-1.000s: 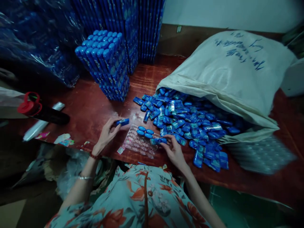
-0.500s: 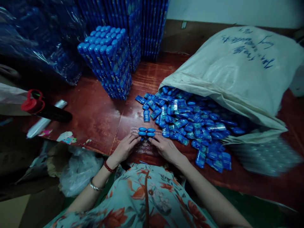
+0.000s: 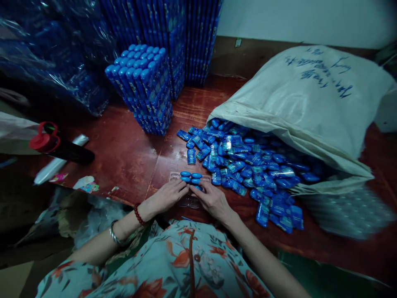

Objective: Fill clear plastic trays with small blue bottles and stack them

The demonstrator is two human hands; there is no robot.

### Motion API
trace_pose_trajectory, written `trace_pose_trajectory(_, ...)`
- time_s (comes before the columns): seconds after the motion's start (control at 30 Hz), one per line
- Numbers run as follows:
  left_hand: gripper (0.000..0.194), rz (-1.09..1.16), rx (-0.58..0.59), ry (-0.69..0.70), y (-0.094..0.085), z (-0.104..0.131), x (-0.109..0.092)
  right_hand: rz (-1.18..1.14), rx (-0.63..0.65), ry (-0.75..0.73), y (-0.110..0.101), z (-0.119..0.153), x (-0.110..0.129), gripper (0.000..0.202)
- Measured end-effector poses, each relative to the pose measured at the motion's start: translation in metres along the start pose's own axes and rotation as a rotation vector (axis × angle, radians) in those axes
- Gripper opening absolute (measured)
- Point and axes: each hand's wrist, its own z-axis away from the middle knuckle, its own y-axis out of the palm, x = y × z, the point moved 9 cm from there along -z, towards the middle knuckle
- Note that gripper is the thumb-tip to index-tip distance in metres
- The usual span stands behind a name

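Note:
A clear plastic tray (image 3: pixel 190 201) lies on the table before me, with several small blue rounded containers (image 3: pixel 186 174) in two columns at its far end. My right hand (image 3: pixel 214 200) has its fingertips closed on another blue container (image 3: pixel 197 188) just nearer than those columns. From the left, my left hand (image 3: pixel 172 193) reaches over the tray, its fingers bent together by the left column. Whatever sits under those fingertips is hidden. Both hands cover much of the tray's middle.
A white sack (image 3: pixel 297 95) lies open at right, spilling a heap of blue containers (image 3: pixel 238 157). A stacked block of them (image 3: pixel 142 82) stands back left. Clear moulded trays (image 3: pixel 350 213) lie at right. A red-lidded black bottle (image 3: pixel 74 152) lies left, near a plastic roll (image 3: pixel 58 165).
Both hands have drawn closer together over the tray. A blue container now shows at my right fingertips. The whole view has shifted slightly downward.

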Motion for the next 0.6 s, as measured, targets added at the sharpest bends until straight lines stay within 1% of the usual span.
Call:
trace_pose_trajectory(0.07, 0.027, -0.014, -0.065, 0.017, -0.009, 0.002, 0.002, -0.051, -0.063, 0.106, -0.008, 0.003, -0.022, 0.033)
trace_pose_trajectory(0.13, 0.024, 0.029, -0.177, -0.002, -0.024, -0.003, 0.014, -0.036, -0.066, 0.225, -0.013, -0.005, -0.05, 0.036)
trace_pose_trajectory(0.17, 0.022, 0.076, -0.235, -0.046, -0.031, -0.008, 0.025, -0.001, -0.034, 0.274, -0.013, -0.013, -0.063, 0.036)
trace_pose_trajectory(0.23, 0.021, 0.189, -0.321, -0.207, -0.038, -0.025, 0.059, 0.103, 0.082, 0.35, -0.007, -0.036, -0.087, 0.032)
trace_pose_trajectory(0.3, 0.02, 0.28, -0.334, -0.4, -0.031, -0.048, 0.098, 0.221, 0.164, 0.443, -0.002, -0.061, -0.107, 0.034)
trace_pose_trajectory(0.33, 0.022, 0.31, -0.296, -0.461, -0.021, -0.061, 0.112, 0.266, 0.192, 0.48, 0.002, -0.072, -0.114, 0.038)
trace_pose_trajectory(0.4, 0.04, 0.342, -0.184, -0.518, 0.001, -0.086, 0.131, 0.312, 0.243, 0.52, 0.011, -0.09, -0.12, 0.042)
trace_pose_trajectory(0.47, 0.058, 0.354, -0.093, -0.511, 0.02, -0.104, 0.137, 0.296, 0.283, 0.518, 0.021, -0.098, -0.121, 0.04)
trace_pose_trajectory(0.5, 0.063, 0.363, -0.071, -0.495, 0.026, -0.109, 0.137, 0.268, 0.29, 0.516, 0.026, -0.099, -0.121, 0.039)
trace_pose_trajectory(0.57, 0.064, 0.41, -0.072, -0.46, 0.031, -0.111, 0.136, 0.157, 0.263, 0.514, 0.031, -0.095, -0.123, 0.038)
trace_pose_trajectory(0.6, 0.061, 0.437, -0.087, -0.455, 0.03, -0.108, 0.136, 0.076, 0.23, 0.513, 0.031, -0.09, -0.123, 0.036)
